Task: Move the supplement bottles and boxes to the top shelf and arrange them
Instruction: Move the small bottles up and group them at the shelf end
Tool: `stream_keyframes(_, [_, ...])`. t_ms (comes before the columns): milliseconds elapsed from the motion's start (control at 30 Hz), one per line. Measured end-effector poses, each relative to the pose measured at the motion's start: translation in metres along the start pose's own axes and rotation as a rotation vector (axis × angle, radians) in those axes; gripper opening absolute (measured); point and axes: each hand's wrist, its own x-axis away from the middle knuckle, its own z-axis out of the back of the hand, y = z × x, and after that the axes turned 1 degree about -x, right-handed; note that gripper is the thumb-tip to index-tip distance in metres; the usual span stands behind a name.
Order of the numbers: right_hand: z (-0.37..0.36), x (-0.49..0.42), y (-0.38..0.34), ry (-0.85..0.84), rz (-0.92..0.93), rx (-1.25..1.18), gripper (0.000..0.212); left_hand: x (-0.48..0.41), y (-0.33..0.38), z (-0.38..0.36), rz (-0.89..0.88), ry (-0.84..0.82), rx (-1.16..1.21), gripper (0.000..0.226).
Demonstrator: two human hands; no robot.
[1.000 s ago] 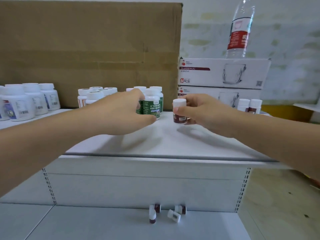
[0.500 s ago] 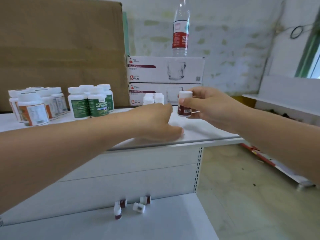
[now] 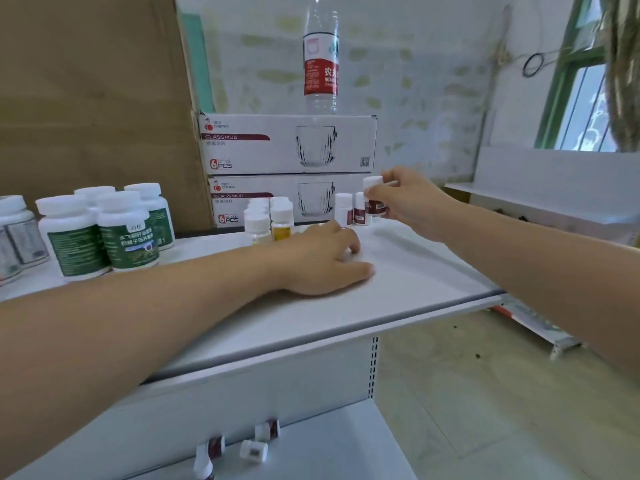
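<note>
My right hand (image 3: 410, 202) grips a small maroon-labelled bottle (image 3: 374, 197) with a white cap, held just above the top shelf (image 3: 398, 282) beside two matching small bottles (image 3: 351, 209) standing at the back. My left hand (image 3: 322, 259) rests palm down on the shelf, holding nothing, fingers loosely spread. Behind it stand several small yellow-labelled bottles (image 3: 273, 220). Green-labelled white bottles (image 3: 114, 230) stand in a group to the left. On the lower shelf (image 3: 311, 452) lie several small maroon bottles (image 3: 239, 448), some tipped over.
Two stacked glass-mug boxes (image 3: 287, 168) stand at the back of the top shelf with a water bottle (image 3: 320, 57) on top. A large cardboard sheet (image 3: 86, 98) leans behind the left side. More white bottles (image 3: 14, 233) sit at the far left.
My right hand has carried the small maroon bottle further back and right, up to the two matching bottles. My left hand stays flat on the shelf. The view has turned right.
</note>
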Motion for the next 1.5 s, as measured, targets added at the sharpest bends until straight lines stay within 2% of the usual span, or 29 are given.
stream_keyframes(100, [-0.007,-0.009,0.016,0.074,-0.001,0.202,0.006,-0.002,0.000,-0.004,-0.016,0.008,-0.009,0.052])
stream_keyframes(233, [-0.007,-0.013,0.029,0.097,0.001,0.263,0.007,-0.002,0.001,-0.005,-0.009,0.005,-0.019,0.053])
stream_keyframes(400, [-0.004,-0.015,0.033,0.090,-0.020,0.280,0.025,-0.002,0.001,-0.006,-0.017,0.013,-0.033,0.053])
stream_keyframes(600, [-0.006,-0.017,0.035,0.095,0.040,0.455,0.037,-0.003,0.000,-0.008,-0.024,0.020,-0.036,0.054])
stream_keyframes(700, [-0.007,-0.017,0.033,0.091,0.057,0.519,0.051,-0.002,0.000,-0.008,-0.029,0.020,-0.040,0.053])
stream_keyframes(800, [-0.006,-0.012,0.026,0.145,0.040,0.529,0.046,0.002,0.003,0.000,-0.018,-0.001,-0.061,0.053])
stream_keyframes(867, [-0.002,-0.005,0.019,0.088,0.017,0.597,0.042,0.008,0.001,0.011,0.016,-0.046,-0.098,0.053])
stream_keyframes(1000, [0.016,0.020,0.003,-0.199,0.021,0.809,0.034,0.031,-0.006,0.041,0.133,-0.151,-0.170,0.046])
stream_keyframes(1167, [0.042,0.072,-0.010,-0.348,0.006,0.830,0.039,0.080,-0.008,0.053,0.228,-0.185,-0.224,0.044])
stream_keyframes(1333, [0.059,0.129,-0.026,-0.390,0.121,0.934,0.040,0.133,0.004,0.051,0.274,-0.088,-0.141,0.038])
stream_keyframes(1500, [0.067,0.185,-0.027,-0.404,0.231,0.893,0.036,0.187,0.026,0.044,0.265,0.106,-0.124,0.027])
